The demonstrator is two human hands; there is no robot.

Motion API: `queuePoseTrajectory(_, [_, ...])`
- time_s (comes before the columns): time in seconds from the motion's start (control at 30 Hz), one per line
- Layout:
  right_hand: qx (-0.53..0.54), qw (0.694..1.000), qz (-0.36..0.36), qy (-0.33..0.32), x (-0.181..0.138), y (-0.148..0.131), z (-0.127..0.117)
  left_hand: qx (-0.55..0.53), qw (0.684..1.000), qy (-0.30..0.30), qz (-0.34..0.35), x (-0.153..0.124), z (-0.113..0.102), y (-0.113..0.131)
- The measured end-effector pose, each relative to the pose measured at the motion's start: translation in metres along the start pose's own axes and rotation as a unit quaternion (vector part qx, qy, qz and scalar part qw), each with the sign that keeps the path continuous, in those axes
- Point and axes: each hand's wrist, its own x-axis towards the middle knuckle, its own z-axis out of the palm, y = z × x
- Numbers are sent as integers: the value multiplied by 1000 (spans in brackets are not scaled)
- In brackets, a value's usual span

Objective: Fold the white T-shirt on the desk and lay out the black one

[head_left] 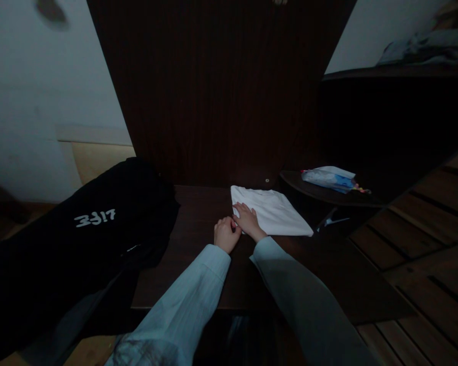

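A folded white shirt (277, 211) lies on a dark wooden table (198, 254), near its far edge. My right hand (248, 221) rests flat on the shirt's near left corner with its fingers stretched out. My left hand (226, 234) sits just left of the shirt on the table, its fingers curled into a loose fist at the shirt's edge. Whether it grips the cloth is hidden. Both arms wear pale long sleeves.
A black garment with white lettering (95, 218) drapes over the table's left side. A small round dark table (328, 190) at the right carries a white and blue plastic packet (332, 178). A dark wooden panel rises behind; wooden floorboards run at the right.
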Motion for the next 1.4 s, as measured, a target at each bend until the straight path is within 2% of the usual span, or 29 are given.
queuePoseTrajectory(0.27, [19, 999, -40, -5, 13, 16, -2, -16, 1000, -10, 3, -9, -9, -2])
queuePoseTrajectory(0.47, [60, 994, -60, 73, 14, 26, 4, -48, 998, 42, -12, -42, -27, -10])
queuePoseTrajectory(0.57, [79, 989, -76, 95, 13, 28, 6, -77, 996, 45, -11, -66, -48, -18])
queuePoseTrajectory(0.67, [92, 986, -82, 111, 14, 30, 8, -99, 994, 39, 0, -86, -77, -33])
queuePoseTrajectory(0.83, [77, 984, -107, 117, 15, 32, 13, -163, 985, 14, -54, -116, -125, -69])
queuePoseTrajectory(0.93, [74, 983, -111, 124, 15, 33, 15, -201, 973, 66, -96, -144, -144, -87])
queuePoseTrajectory(1.07, [76, 983, -113, 125, 16, 36, 17, -247, 931, 179, -203, -188, -166, -100])
queuePoseTrajectory(1.17, [73, 982, -120, 127, 17, 37, 18, -284, 876, 246, -302, -212, -178, -108])
queuePoseTrajectory(1.3, [72, 980, -128, 134, 17, 37, 19, -398, 775, 304, -386, -216, -182, -112])
queuePoseTrajectory(1.4, [70, 981, -126, 132, 16, 37, 19, -466, 713, 352, -388, -203, -184, -106])
